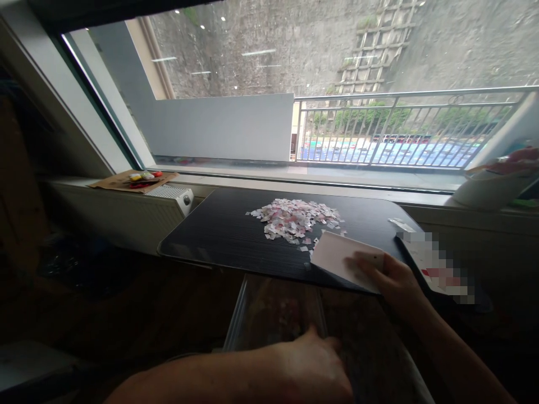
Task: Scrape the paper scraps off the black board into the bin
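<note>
Panel: flat, pale | right fingers: pinching it | left fingers: can't judge | scraps: square, papery

On my feed, daylight enters only through the window across the top, leaving the lower left nearly black and the left hand dim and soft at bottom centre. I see pale glare streaks upper left, wide-angle stretching at the edges, and pixelation at right.
</note>
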The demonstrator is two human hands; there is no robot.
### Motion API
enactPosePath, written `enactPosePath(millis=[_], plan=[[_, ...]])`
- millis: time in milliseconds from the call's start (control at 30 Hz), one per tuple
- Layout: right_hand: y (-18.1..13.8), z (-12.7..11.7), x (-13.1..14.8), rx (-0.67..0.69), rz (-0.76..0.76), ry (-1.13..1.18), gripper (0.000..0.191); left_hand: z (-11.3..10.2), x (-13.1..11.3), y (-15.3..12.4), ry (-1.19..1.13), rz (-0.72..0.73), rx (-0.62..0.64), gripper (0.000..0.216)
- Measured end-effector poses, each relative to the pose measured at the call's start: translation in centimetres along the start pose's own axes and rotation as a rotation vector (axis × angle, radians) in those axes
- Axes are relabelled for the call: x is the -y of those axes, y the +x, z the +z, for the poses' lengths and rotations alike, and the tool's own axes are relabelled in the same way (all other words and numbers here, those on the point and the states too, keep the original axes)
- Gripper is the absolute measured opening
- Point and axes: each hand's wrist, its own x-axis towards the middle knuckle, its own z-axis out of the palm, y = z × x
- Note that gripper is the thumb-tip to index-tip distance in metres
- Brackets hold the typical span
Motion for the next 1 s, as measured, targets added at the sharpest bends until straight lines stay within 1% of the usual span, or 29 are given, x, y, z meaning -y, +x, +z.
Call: enactPosePath(millis=[67,133,200,267,367,467,533,633,700,833,900,1000], plan=[[-0.4,0.5,0.0,0.038,-0.002,0.008,0.053,-0.8,-0.2,0.3,0.007,0.008,0.030,0.017],[-0.9,1.0,0.0,0.089,0.003,0.003,0.055,-1.5,-0.3,0.5,0.016,0.018,0.023,0.023],[-1.3,1.3,0.1,0.138,0.007,-0.008,0.055,-1.8,-0.3,0.6,0.009,0.022,0.017,0.029],[-1.5,1.3,0.2,0.147,0.008,-0.007,0.053,-1.8,-0.3,0.8,-0.005,0.019,0.048,0.028],[-1.5,0.7,0.4,0.092,0.022,0.025,0.046,-1.4,-0.1,0.9,-0.026,0.017,0.102,0.019],[-1.1,-0.2,0.4,0.045,0.035,0.028,0.037,-1.4,0.0,0.7,-0.024,0.011,0.125,0.014],[-0.7,-0.7,0.7,-0.022,0.021,0.003,0.032,-1.6,0.1,0.4,-0.016,0.002,0.134,0.013],[-0.1,-0.9,1.5,-0.124,-0.031,-0.084,0.033,-1.4,0.0,-0.3,-0.008,-0.023,0.129,0.010],[0.0,-0.5,1.8,-0.098,-0.055,-0.105,0.038,-0.9,0.0,-0.7,0.009,-0.041,0.100,0.012],[-0.8,0.4,1.3,0.042,-0.052,-0.051,0.047,-0.3,-0.1,-1.2,0.036,-0.073,0.040,0.014],[-1.3,0.5,0.6,0.065,-0.031,-0.051,0.048,-0.6,-0.2,-1.2,0.030,-0.079,0.055,0.012],[-1.5,0.1,-0.1,0.065,-0.001,-0.048,0.045,-1.6,-0.3,-1.0,0.005,-0.064,0.103,0.011]])
